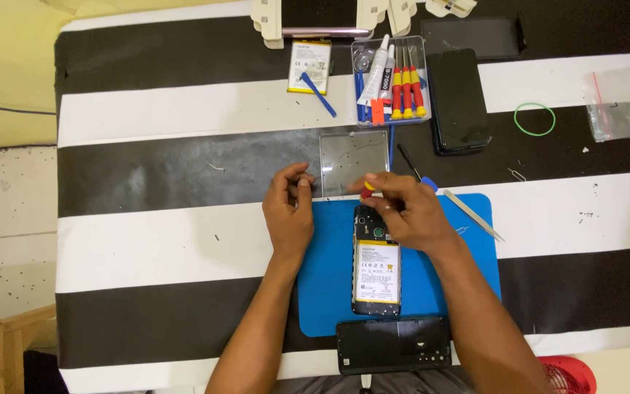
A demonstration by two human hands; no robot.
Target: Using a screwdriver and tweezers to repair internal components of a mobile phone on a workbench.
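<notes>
Fingers (pixel 391 191) of right hand (pixel 410 215) hide screwdriver (pixel 368 188) tip over opened phone (pixel 377 270).

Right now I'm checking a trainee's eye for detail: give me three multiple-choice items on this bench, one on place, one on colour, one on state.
1. Where does the opened phone lie?
A. on the blue mat
B. in the clear tray
C. on the floor

2. What colour is the rubber band?
A. red
B. green
C. white

3. What is the right hand doing?
A. resting flat
B. holding a screwdriver over the phone
C. lifting the mat

Key: 1 A, the mat shows around it; 2 B, a green ring on the black stripe; 3 B, its red-and-yellow handle sits between the fingers.
</notes>
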